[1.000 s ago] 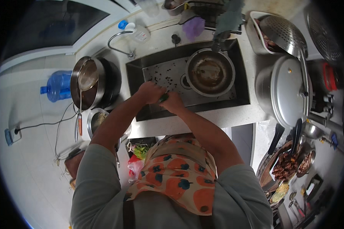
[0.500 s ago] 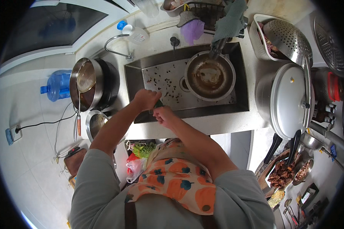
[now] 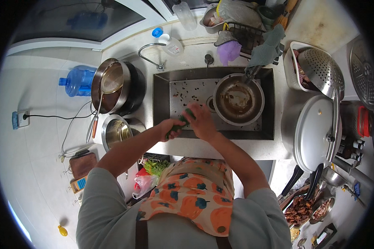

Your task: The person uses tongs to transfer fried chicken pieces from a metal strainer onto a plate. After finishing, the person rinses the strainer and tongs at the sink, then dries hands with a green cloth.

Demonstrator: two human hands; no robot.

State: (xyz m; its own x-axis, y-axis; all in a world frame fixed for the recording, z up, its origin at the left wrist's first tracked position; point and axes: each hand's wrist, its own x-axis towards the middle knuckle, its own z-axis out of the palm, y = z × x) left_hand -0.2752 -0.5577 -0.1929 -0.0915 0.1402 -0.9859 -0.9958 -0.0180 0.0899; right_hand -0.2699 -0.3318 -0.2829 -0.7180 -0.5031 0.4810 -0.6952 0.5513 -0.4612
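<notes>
Green vegetable [image 3: 182, 123] shows only partly between both hands [image 3: 195, 123].

A sink [image 3: 162, 103] lies ahead, with a dirty pan [image 3: 238, 98] in its right half and a tap [image 3: 150, 54] behind its left corner. Left of the sink sit stacked pots [image 3: 114, 85]; right of it rests a large lid [image 3: 313, 132], with a colander [image 3: 322, 71] behind that.
</notes>
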